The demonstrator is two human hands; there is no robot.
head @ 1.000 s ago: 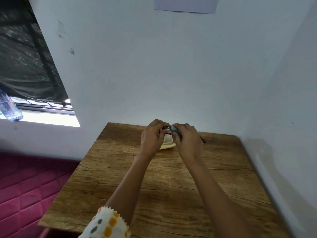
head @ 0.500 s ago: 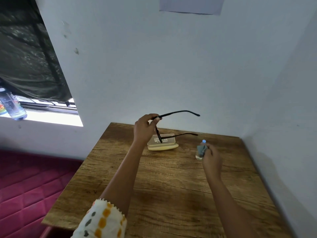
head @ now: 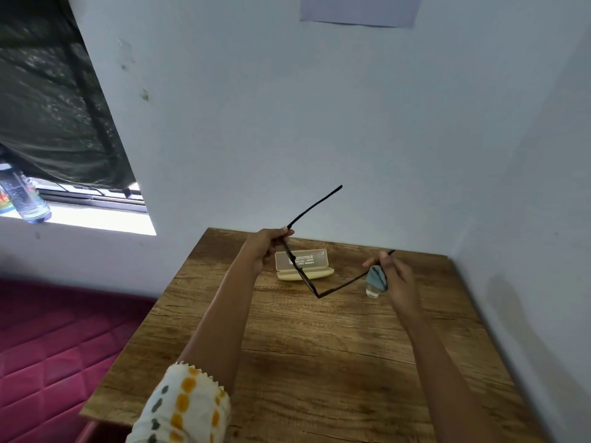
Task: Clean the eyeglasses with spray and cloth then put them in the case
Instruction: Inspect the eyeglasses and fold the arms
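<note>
Above the wooden table [head: 319,353], my left hand [head: 267,247] pinches black eyeglasses [head: 342,284] at one corner of the front. Both temples are unfolded; one points up toward the wall. My right hand [head: 398,276] grips a folded blue-grey cloth [head: 376,276], and its fingertips touch the lower temple near its tip. A small clear spray bottle [head: 372,293] shows just below the cloth, its top hidden. Whether my hand also holds it, I cannot tell. The cream eyeglass case [head: 319,259] lies open on the table behind the glasses.
White walls close the table in at the back and on the right. A red quilted mattress [head: 48,346] lies below the table's left edge. A plastic water bottle [head: 28,199] stands on the window sill at far left.
My hands came apart from in front of the case. My left hand lifted the glasses and tilted their front downward. My right hand swung right with the cloth, then rose to the lower temple.
</note>
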